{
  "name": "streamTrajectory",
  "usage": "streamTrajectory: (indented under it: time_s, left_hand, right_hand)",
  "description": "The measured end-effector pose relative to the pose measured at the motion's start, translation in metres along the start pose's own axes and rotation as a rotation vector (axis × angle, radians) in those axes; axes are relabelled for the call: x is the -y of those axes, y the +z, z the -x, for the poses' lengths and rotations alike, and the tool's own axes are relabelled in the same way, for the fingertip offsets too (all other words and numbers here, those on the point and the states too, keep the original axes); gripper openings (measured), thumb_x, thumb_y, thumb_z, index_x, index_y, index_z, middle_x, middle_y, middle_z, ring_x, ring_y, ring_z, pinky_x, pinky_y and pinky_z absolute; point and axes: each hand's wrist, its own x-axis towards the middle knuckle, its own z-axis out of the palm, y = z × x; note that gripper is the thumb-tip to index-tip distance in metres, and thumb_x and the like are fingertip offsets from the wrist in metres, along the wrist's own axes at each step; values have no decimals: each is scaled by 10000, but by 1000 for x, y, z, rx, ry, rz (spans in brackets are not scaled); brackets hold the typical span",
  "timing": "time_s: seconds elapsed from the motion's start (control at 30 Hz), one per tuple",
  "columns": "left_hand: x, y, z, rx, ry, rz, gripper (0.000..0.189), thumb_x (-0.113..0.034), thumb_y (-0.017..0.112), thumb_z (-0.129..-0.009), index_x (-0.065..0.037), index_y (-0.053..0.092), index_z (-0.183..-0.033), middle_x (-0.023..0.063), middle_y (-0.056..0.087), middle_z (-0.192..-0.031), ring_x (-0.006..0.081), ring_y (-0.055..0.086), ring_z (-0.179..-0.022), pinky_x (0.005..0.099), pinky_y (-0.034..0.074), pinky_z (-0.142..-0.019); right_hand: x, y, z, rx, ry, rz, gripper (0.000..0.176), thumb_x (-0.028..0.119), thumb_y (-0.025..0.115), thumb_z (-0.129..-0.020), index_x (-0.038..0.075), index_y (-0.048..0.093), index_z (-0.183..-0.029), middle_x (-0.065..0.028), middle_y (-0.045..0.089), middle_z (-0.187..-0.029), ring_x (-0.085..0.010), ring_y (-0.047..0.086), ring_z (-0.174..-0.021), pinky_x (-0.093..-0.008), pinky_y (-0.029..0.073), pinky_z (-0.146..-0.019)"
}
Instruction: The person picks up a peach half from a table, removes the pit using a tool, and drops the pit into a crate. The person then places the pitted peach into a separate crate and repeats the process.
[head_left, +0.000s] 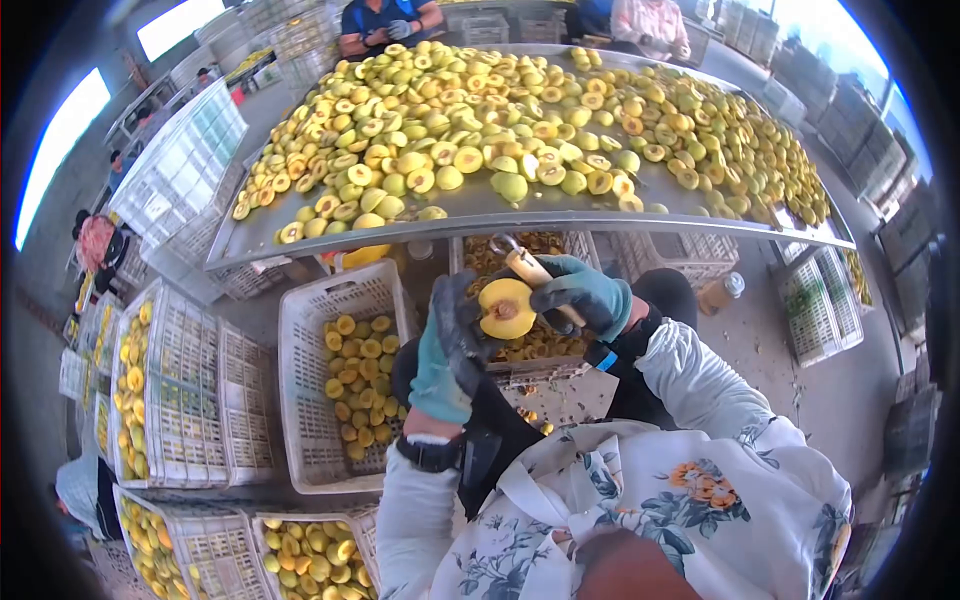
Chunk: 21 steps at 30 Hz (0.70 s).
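Observation:
My left hand [447, 345], in a teal and black glove, holds a halved yellow peach [507, 309] with its cut face and pit cavity toward me. My right hand [585, 292], also gloved in teal, grips a wooden-handled pitting tool [524, 264] whose metal loop points up just above the peach. Both hands meet in front of my chest, below the edge of the metal table [480, 222]. Behind the peach stands a white crate of pits and scraps [560, 350].
The metal table carries several halved peaches [500, 130]. A white crate of peach halves [360, 385] stands at my left, with more full crates [135, 385] beyond and below. Other people [388, 25] work at the table's far side. Stacked empty crates [180, 170] line the left.

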Motion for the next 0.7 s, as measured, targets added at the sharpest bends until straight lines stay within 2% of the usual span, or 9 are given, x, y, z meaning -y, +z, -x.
streamTrajectory:
  time_s: [0.03, 0.1, 0.23, 0.3, 0.37, 0.47, 0.6, 0.67, 0.7]
  left_hand:
    - [12, 13, -16, 147, 129, -232, 423, -238, 602, -920, -43, 483, -1276, 127, 589, -1158, 237, 621, -993, 367, 533, -869]
    - [27, 27, -38, 326, 250, -547, 428, -161, 652, -872, -47, 496, -1254, 115, 598, -1140, 236, 621, -992, 361, 528, -877]
    - [57, 33, -80, 343, 260, -714, 523, 15, 719, -745, -40, 510, -1221, 94, 610, -1107, 226, 617, -990, 324, 508, -903]
    - [72, 24, -97, 321, 229, -741, 596, 38, 737, -704, -34, 488, -1241, 89, 598, -1129, 204, 609, -999, 291, 496, -908]
    - [85, 19, -105, 260, 130, -579, 598, 31, 724, -728, -38, 465, -1262, 89, 590, -1143, 204, 606, -1008, 297, 495, -907]
    - [95, 23, -111, 187, -45, -346, 570, 40, 686, -772, -39, 436, -1278, 104, 582, -1155, 193, 600, -1024, 308, 497, -900]
    - [98, 30, -116, 64, -318, 71, 473, 46, 606, -835, -36, 442, -1271, 109, 582, -1165, 180, 594, -1028, 303, 497, -900]
    - [101, 26, -118, 148, -224, -151, 422, 19, 555, -877, -40, 437, -1278, 107, 576, -1179, 178, 588, -1034, 303, 497, -902]
    - [104, 23, -118, 227, -91, -416, 396, 0, 528, -899, -42, 434, -1282, 106, 571, -1188, 179, 584, -1039, 305, 496, -905]
  right_hand:
    - [-1, -6, -1, -65, 8, 133, 442, 98, 674, -762, -9, 556, -1175, -54, 603, -739, -93, 562, -528, -212, 416, -436]
    - [-26, -32, -9, -226, -212, 218, 420, 110, 663, -792, -26, 550, -1173, -73, 637, -863, -123, 615, -666, -255, 496, -575]
    - [-21, -59, 4, -601, -412, 674, 428, 161, 663, -817, -13, 540, -1188, -110, 657, -889, -190, 652, -757, -330, 514, -684]
    - [-19, -72, 13, -651, -342, 809, 404, 188, 675, -814, 1, 550, -1150, -145, 654, -880, -246, 659, -770, -358, 510, -689]
    - [-21, -80, 18, -596, -245, 1028, 348, 252, 671, -815, 32, 558, -1060, -194, 642, -859, -350, 644, -792, -408, 506, -695]
    - [-27, -77, 16, -402, -98, 1245, 329, 303, 650, -824, 48, 548, -1004, -183, 639, -845, -371, 633, -789, -439, 502, -694]
    - [-37, -82, 3, -455, -104, 1275, 321, 297, 625, -835, 58, 523, -1023, -170, 633, -857, -366, 636, -782, -451, 505, -700]
    - [-42, -86, 1, -426, -99, 1282, 319, 284, 616, -839, 56, 517, -1038, -165, 636, -864, -357, 639, -786, -452, 505, -702]
    - [-42, -86, 1, -416, -117, 1280, 315, 282, 615, -839, 56, 517, -1035, -165, 637, -866, -355, 640, -785, -451, 505, -701]
